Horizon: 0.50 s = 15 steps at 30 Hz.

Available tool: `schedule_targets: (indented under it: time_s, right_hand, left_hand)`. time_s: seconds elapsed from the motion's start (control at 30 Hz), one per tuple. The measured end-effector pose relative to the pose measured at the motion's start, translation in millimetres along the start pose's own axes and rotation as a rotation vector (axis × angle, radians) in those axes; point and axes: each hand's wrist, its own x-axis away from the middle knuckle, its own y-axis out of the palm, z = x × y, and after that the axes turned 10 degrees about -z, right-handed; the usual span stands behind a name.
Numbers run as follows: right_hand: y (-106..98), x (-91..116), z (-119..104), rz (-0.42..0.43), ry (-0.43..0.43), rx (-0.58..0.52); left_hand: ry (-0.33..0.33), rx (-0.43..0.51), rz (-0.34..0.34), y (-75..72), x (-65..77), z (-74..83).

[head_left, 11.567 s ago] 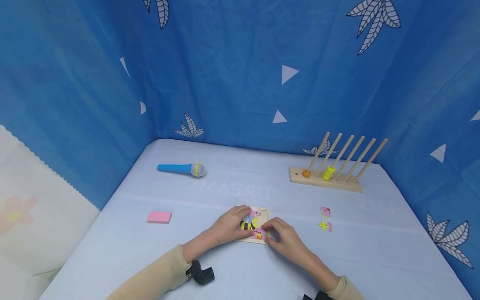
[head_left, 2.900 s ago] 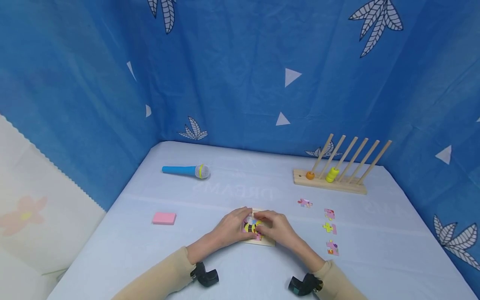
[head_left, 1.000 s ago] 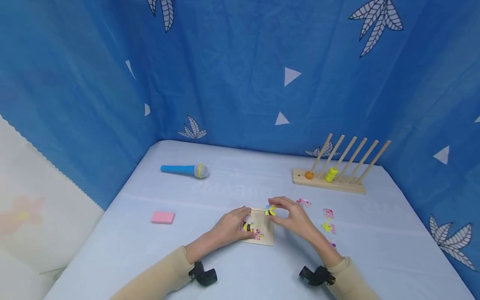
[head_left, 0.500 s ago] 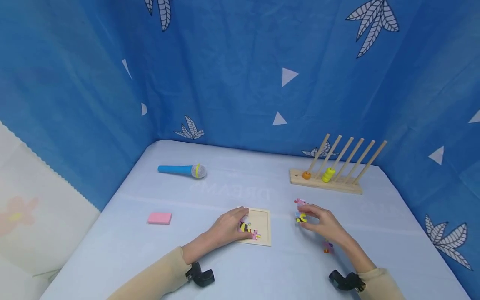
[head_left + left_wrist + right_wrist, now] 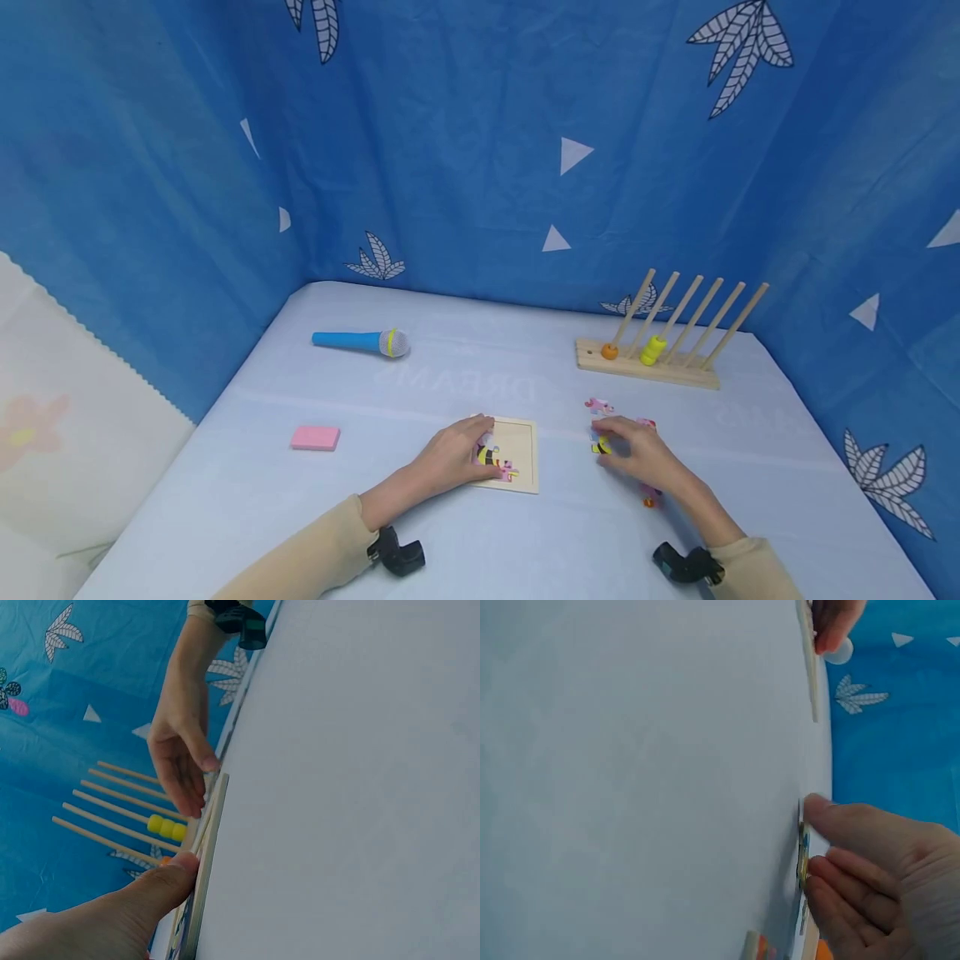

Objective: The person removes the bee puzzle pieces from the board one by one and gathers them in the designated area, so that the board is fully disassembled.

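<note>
At the middle of the table my left hand (image 5: 452,452) holds the left side of a square wooden puzzle board (image 5: 525,467). Its thumb rests on the board's edge in the left wrist view. Bee-picture pieces (image 5: 490,457) sit in the board's left part, partly under the hand; the right part shows bare wood. My right hand (image 5: 643,452) is to the right of the board, low over a yellow-and-blue jigsaw piece (image 5: 600,445) lying on the table. In the right wrist view its thumb stands apart from this piece (image 5: 803,859), and the fingertips are close against it.
Another pink piece (image 5: 598,406) lies behind my right hand, which partly covers other pieces (image 5: 651,493). A wooden peg rack (image 5: 648,367) with orange and yellow beads stands at back right. A toy microphone (image 5: 360,342) and a pink block (image 5: 315,438) lie on the left.
Over the last seconds several pieces have left the board for the table at right. My right hand has carried the yellow-and-blue piece there and loosened from it. The left hand stays on the board.
</note>
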Motion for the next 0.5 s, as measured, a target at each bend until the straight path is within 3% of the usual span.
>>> schedule_targets:
  time_s: [0.1, 0.2, 0.4, 0.5]
  right_hand:
    - [-6.9, -3.1, -14.8, -0.028, 0.027, -0.062]
    - [-8.1, -9.9, -35.7, -0.032, 0.002, -0.149]
    - [22.0, -29.7, -75.3, -0.056, -0.142, -0.366]
    - [38.5, -37.6, -89.1, -0.064, -0.170, -0.434]
  left_hand:
    - [0.003, -0.001, -0.002, -0.5, 0.6, 0.5]
    - [0.000, 0.003, -0.009, -1.7, 0.2, 1.0]
    - [0.001, 0.031, -0.036, -5.2, 0.6, -1.6]
    - [0.010, 0.057, -0.046, -8.1, 3.7, -4.5]
